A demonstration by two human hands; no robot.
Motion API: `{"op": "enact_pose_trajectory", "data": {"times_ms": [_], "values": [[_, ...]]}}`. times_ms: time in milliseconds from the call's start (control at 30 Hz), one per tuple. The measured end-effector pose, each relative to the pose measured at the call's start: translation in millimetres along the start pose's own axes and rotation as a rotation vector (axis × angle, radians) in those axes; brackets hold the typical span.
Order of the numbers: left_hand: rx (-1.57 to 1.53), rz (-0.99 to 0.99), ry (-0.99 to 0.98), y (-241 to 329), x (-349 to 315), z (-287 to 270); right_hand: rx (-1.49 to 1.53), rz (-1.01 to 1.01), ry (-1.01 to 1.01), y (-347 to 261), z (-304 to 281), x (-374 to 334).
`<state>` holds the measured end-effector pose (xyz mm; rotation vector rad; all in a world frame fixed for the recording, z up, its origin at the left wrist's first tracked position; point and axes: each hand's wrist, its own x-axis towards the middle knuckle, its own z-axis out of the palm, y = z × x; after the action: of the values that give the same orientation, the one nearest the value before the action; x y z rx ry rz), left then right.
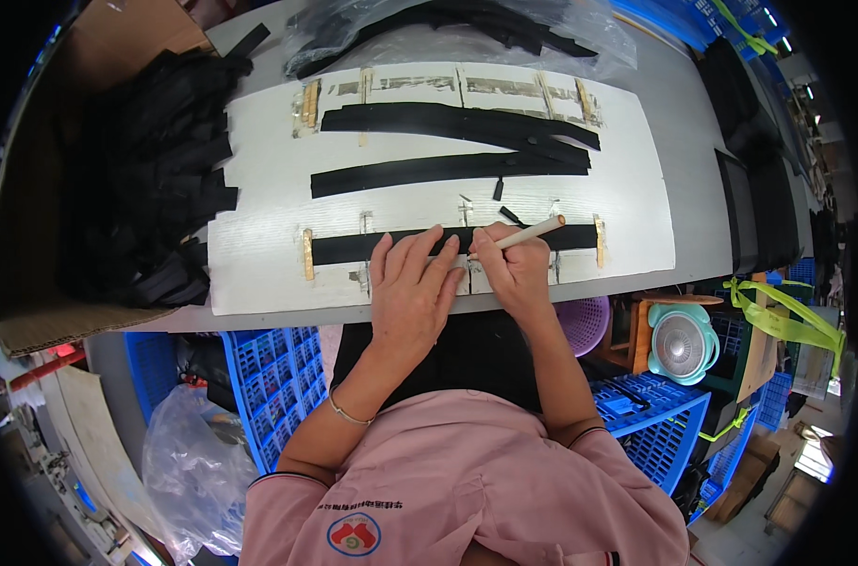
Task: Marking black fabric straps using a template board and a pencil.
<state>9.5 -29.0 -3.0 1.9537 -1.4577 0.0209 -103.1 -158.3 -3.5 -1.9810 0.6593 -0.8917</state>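
A black zipper tape [344, 248] lies flat across the near part of a white board [636, 189], between two yellowish end markers. My left hand [408, 292] rests on it, fingers stretched out and pressing down. Just to the right, my right hand [519, 274] pinches a white pen [540, 228], its back end leaning up to the right. The pen's tip is down by the tape near the board's middle mark, partly hidden by my fingers. A small black pull tab [511, 216] sticks out above the tape. Farther up the board lie more black zipper tapes [420, 173], one with a hanging pull.
At the left stands a cardboard box [33, 316] heaped with black strips [146, 179]. Clear plastic [599, 47] with black strips lies beyond the board. Black cases [764, 208] stand at the right. Below the table edge are blue crates [276, 387] and a teal fan [682, 344].
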Motion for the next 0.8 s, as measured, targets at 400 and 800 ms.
{"op": "enact_pose_trajectory", "data": {"times_ms": [400, 800], "values": [[0.017, 0.007, 0.007, -1, -1, 4, 0.214, 0.414, 0.278, 27, -96, 7], [-0.235, 0.17, 0.069, 53, 51, 48, 0.173, 0.33, 0.189, 39, -93, 1]]}}
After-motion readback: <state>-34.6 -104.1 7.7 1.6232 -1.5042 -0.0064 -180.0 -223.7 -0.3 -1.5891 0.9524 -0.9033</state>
